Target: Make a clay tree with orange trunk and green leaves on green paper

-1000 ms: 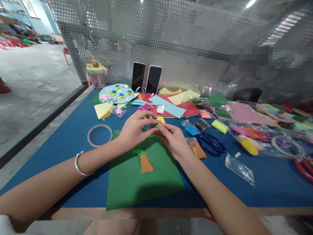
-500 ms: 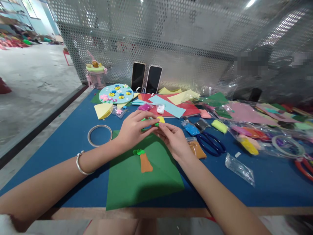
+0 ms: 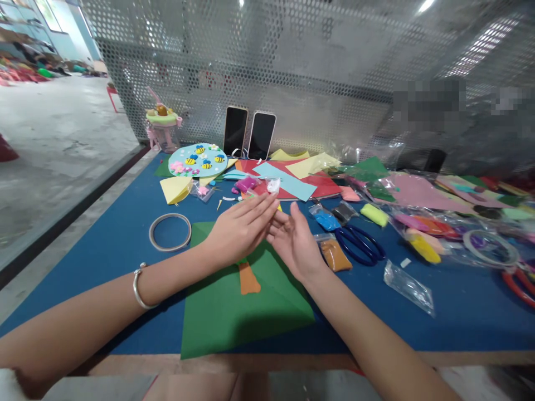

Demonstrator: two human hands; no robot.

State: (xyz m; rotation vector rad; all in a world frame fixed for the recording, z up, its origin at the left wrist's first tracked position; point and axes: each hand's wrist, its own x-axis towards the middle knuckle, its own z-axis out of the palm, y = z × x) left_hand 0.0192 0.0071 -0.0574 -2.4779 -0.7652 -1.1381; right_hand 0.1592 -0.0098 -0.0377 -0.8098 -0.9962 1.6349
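The left hand [image 3: 244, 228] is flat, fingers straight; near it, the orange piece [image 3: 249, 279] lies on the green sheet [image 3: 246, 328]; the right hand [image 3: 296, 245] meets those fingers. Whether anything is between is hidden; light, even palm pressure would suit.

Green sheet [image 3: 221, 312]: matt, smooth paper
Bangle [image 3: 136, 287]: shiny, smooth metal
Back panel [image 3: 292, 61]: dull metal, pierced with holes
Small bag [image 3: 409, 288]: clear plastic, crinkled, glossy from here
Table edge [image 3: 309, 361]: dull, wood-like
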